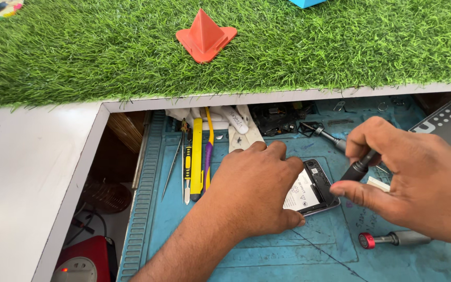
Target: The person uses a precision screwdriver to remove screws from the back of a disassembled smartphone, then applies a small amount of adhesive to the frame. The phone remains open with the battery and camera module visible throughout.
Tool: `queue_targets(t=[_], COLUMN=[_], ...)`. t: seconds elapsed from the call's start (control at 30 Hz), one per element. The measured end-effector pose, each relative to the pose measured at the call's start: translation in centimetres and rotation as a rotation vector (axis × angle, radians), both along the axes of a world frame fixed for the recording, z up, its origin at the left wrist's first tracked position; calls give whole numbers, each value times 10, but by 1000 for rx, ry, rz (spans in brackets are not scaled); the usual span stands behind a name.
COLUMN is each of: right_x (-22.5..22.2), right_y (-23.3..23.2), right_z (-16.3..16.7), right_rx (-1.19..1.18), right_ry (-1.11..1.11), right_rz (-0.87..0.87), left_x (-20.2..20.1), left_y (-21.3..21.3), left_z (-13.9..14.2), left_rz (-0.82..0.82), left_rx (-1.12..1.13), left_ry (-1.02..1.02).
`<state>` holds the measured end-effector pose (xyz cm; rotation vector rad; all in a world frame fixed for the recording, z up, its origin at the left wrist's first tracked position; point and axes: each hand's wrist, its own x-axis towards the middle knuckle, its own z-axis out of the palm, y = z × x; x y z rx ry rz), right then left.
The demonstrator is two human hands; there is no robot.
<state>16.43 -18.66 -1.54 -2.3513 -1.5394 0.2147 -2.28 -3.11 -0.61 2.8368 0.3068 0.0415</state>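
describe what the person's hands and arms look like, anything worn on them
Both hands are bare: the left hand and right hand wear no gloves, and no rings or watch show. The left forearm is uncovered up to the picture's bottom edge, with no sleeve in view. The right wrist runs off the right edge, also without a visible sleeve.

Item one: opened phone (pixel 314 189), back cover off, white battery and dark frame exposed; I see it lying flat on the blue mat, partly covered. Item two: black screwdriver (pixel 358 169), slim, tilted, tip down at the phone's right edge.
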Motion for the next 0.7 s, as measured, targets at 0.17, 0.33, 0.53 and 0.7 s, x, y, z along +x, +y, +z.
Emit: queue_targets(t=[0.17, 0.33, 0.53, 0.7], right_x=[1, 1, 12, 16], right_y=[-4, -2, -5, -8], right_z=[7, 4, 1, -6], right_rx=[36, -10, 115, 123], right_ry=[326, 213, 274, 244], right_rz=[178, -14, 32, 43], left_x=[0, 1, 2, 2], left_y=[0, 0, 0, 1], left_z=[-1, 0, -1, -1], left_rz=[-1, -5, -6, -4], left_rx=[0, 3, 3, -3], left_ry=[-12, -10, -5, -6])
